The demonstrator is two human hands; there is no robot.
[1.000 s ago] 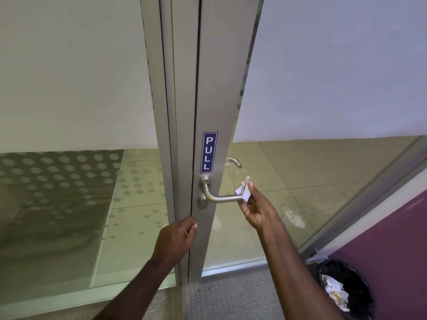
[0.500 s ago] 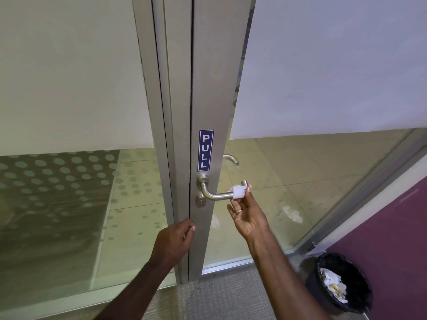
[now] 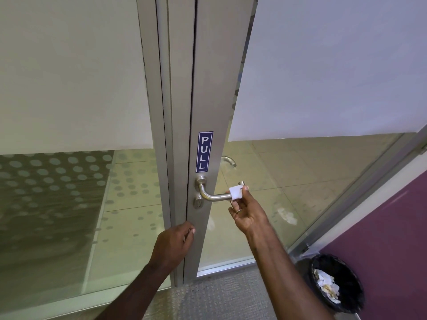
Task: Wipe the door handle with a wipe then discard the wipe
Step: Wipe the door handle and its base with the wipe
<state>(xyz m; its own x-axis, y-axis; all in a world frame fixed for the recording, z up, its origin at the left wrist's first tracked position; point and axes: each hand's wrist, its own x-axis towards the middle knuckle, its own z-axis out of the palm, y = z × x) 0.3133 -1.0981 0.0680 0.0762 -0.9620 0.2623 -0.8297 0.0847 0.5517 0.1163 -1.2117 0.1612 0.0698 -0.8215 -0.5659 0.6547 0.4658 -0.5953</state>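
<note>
The door handle (image 3: 213, 195) projects to the right from the door frame (image 3: 208, 88), directly below the sign (image 3: 204, 151) and above the keyhole (image 3: 198, 203). The wipe (image 3: 236, 192) is wrapped around the outer end of the handle, with the right hand (image 3: 248, 214) just below it and the left hand (image 3: 174, 244) on the frame edge lower down. The bin (image 3: 336, 285) stands on the floor at lower right, against the wall (image 3: 392, 239), with paper scraps (image 3: 328, 288) inside.
</note>
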